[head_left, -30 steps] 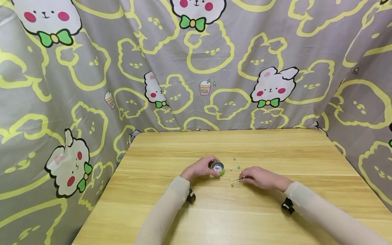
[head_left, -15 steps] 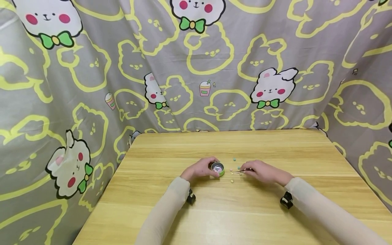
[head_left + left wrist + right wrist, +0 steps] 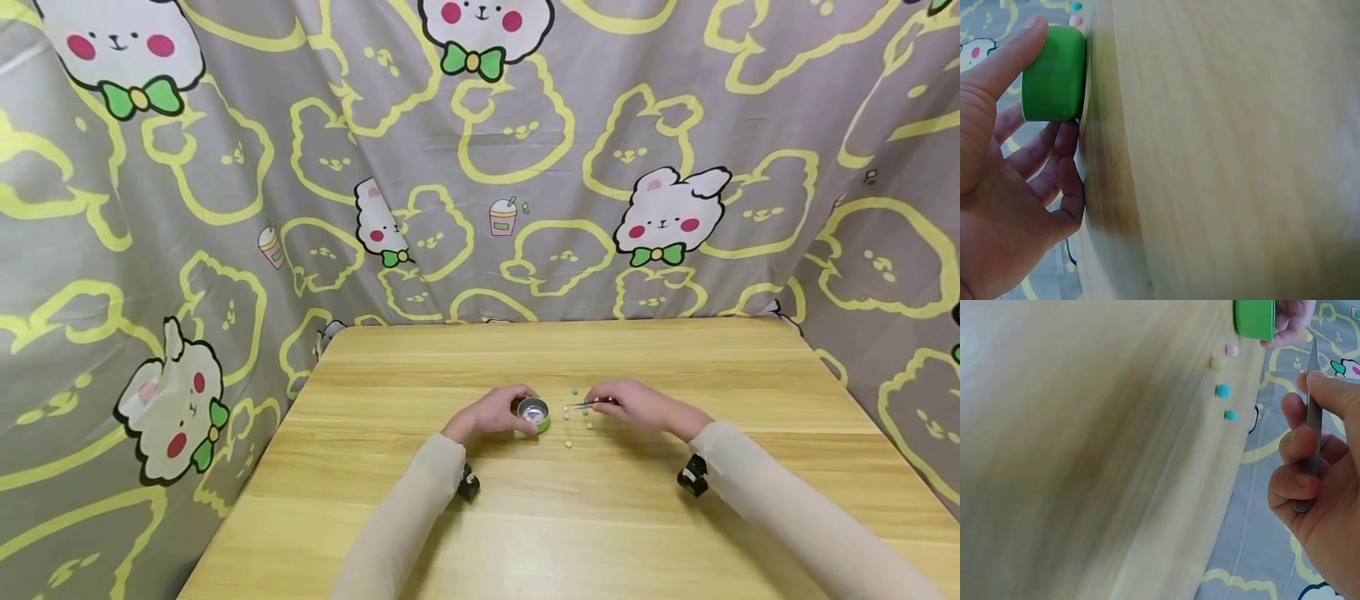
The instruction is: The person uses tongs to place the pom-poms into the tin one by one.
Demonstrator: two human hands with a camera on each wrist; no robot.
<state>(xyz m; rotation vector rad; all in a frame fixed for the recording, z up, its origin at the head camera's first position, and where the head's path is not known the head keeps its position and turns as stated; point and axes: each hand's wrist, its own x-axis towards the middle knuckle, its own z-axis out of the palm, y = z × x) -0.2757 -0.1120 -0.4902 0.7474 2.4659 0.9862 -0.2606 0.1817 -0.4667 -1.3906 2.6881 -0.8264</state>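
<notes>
My left hand (image 3: 495, 411) grips a small round green tin (image 3: 542, 426) by its side, thumb at the near rim. The tin stands upright on the table, its silvery inside holding a little pink. In the left wrist view the thumb and fingers lie round the green wall (image 3: 1054, 75). My right hand (image 3: 637, 407) pinches metal tweezers (image 3: 1314, 419), tips pointing left towards the tin and raised over the table. A small yellow ball (image 3: 1305, 335) shows at the tweezer tips. Below them lie a pink ball (image 3: 566, 416) and a teal ball (image 3: 586, 412).
Another teal ball (image 3: 574, 391) lies farther back. Two yellow balls sit nearer, one (image 3: 589, 426) below the right hand and one (image 3: 568, 444) in front of the tin. A patterned curtain (image 3: 555, 150) hangs behind the wooden table (image 3: 525, 533).
My right hand has moved away from the body with the tweezers, their tips rising from beside the nearest yellow ball to above the pink one. The left hand and tin have stayed put.
</notes>
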